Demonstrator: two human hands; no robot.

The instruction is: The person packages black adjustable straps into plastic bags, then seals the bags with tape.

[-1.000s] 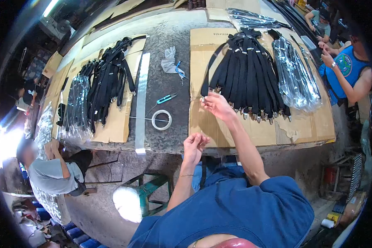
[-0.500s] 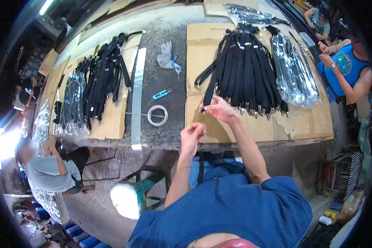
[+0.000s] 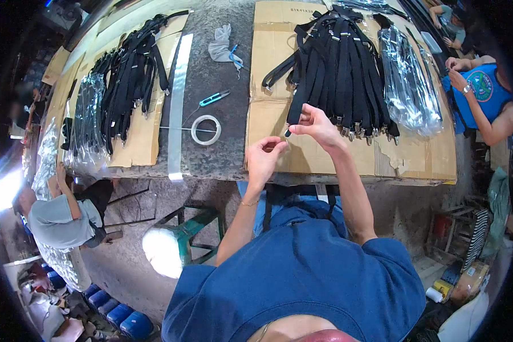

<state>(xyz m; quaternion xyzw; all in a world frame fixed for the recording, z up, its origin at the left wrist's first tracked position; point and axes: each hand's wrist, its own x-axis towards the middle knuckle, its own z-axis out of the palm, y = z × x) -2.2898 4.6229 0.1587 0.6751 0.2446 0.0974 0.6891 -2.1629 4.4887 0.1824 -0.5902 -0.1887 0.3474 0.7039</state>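
My right hand [image 3: 318, 130] pinches the end of a black strap [image 3: 300, 102] at the near left of a pile of black straps with metal clips [image 3: 342, 68] on cardboard. Just left of it, my left hand [image 3: 264, 157] has thumb and forefinger pressed together; something tiny shows at the fingertips, too small to name. Further left on the dark table surface lie a roll of clear tape [image 3: 206, 130], a turquoise thread snipper [image 3: 214, 98] and a crumpled plastic bag [image 3: 221, 45].
A second pile of black straps [image 3: 134, 74] lies on cardboard at left, beside plastic-wrapped straps [image 3: 91, 114]. More wrapped straps [image 3: 410, 85] lie at right. Co-workers are at the left and right edges. A green stool [image 3: 196, 228] stands below the table.
The camera view has shifted, so the table sits higher in the frame. My left hand has come closer to my right hand, which still holds the strap end.
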